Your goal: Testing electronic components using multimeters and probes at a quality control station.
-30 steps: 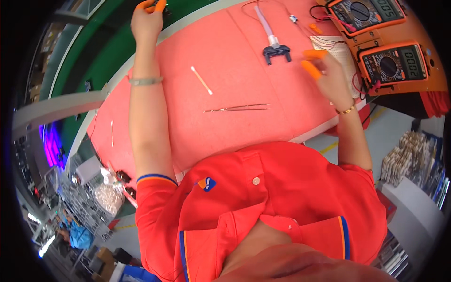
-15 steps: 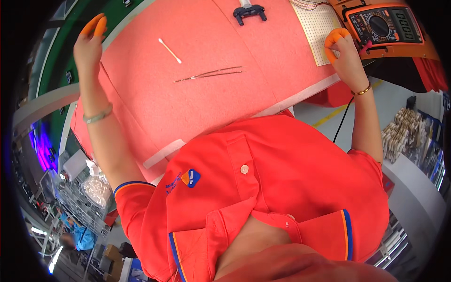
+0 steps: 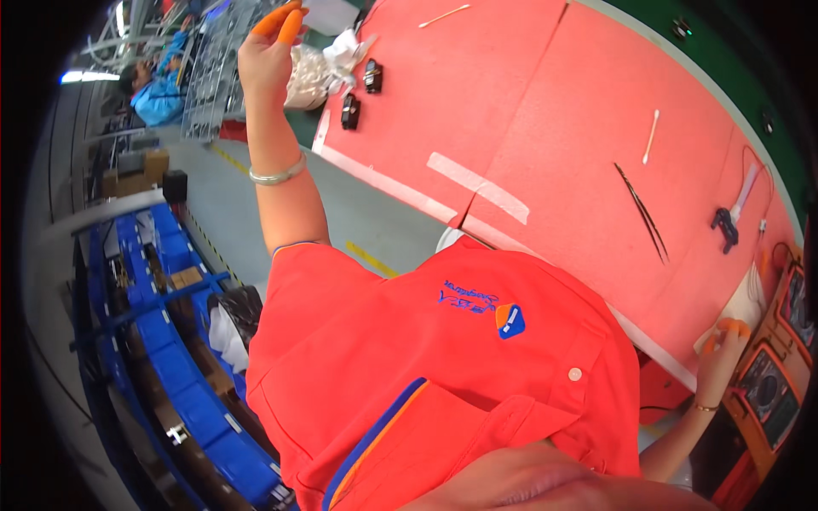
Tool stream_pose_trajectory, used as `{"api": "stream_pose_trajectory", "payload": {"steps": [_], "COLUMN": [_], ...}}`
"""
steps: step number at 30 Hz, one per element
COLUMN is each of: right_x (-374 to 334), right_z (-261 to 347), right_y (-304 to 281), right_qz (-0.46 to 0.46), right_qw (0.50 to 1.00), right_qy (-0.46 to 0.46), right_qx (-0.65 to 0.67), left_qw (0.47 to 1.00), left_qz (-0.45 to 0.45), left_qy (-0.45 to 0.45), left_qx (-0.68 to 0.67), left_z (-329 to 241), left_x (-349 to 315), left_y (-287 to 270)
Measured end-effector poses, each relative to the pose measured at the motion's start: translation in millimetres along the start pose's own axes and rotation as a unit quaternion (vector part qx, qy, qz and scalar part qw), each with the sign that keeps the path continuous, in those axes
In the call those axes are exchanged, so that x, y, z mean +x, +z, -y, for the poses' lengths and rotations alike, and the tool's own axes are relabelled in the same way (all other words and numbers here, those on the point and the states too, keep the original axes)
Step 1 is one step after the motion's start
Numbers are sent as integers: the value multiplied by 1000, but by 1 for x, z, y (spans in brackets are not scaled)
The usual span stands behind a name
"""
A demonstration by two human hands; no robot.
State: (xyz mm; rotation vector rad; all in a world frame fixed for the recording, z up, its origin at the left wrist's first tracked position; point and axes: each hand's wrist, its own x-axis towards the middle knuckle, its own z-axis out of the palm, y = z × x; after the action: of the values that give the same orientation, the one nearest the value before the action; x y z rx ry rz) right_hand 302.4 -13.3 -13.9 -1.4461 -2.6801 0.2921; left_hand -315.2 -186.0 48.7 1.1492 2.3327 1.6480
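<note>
My left hand reaches out past the far left end of the pink table, with orange covers on the fingertips. Its fingers are stretched out, tips close together, and nothing shows between them. Beside it are a clear bag of small white pieces and two small black parts. My right hand, also with orange fingertips, is at the right over a pale perforated board, fingers somewhat apart. No held thing shows there. Next to it is an orange multimeter.
On the pink table lie dark tweezers, two cotton swabs and a black clamp-like part with wires. A green strip runs behind. Blue bins stand at lower left; a person in blue is far off.
The view has swung left, bringing the black parts and blue bins into sight. My left hand now lies beyond the table's left end; my right hand remains by the board and multimeter, its fingers less curled.
</note>
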Motion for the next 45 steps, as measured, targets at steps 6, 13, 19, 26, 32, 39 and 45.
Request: {"api": "stream_pose_trajectory", "payload": {"steps": [6, 13, 19, 26, 32, 39, 45], "right_x": [6, -4, 3, -21, -15, 34, 102], "right_z": [0, -1, -10, -7, 13, 98, 114], "right_y": [1, 8, 12, 15, 5, -10, 23], "right_qz": [53, -28, -59, -122, -174, -213, -340], "right_qw": [998, 999, 996, 945, 823, 782, 561], "right_qy": [31, 32, -15, 147, 120, -16, -443], "right_qx": [33, -8, 60, 264, 528, 586, 612], "left_qw": [983, 922, 954, 965, 857, 753, 719], "left_qz": [21, 142, 204, 258, 444, 555, 556], "left_qy": [-89, -30, -85, -10, -9, -120, -183], "left_qx": [161, 359, 202, -48, -263, -332, -375], "left_z": [32, 23, 26, -34, -106, -159, -165], "left_x": [-45, -64, -63, -67, -106, -152, -153], "left_y": [-22, 37, 46, 110, 219, 264, 268]}}
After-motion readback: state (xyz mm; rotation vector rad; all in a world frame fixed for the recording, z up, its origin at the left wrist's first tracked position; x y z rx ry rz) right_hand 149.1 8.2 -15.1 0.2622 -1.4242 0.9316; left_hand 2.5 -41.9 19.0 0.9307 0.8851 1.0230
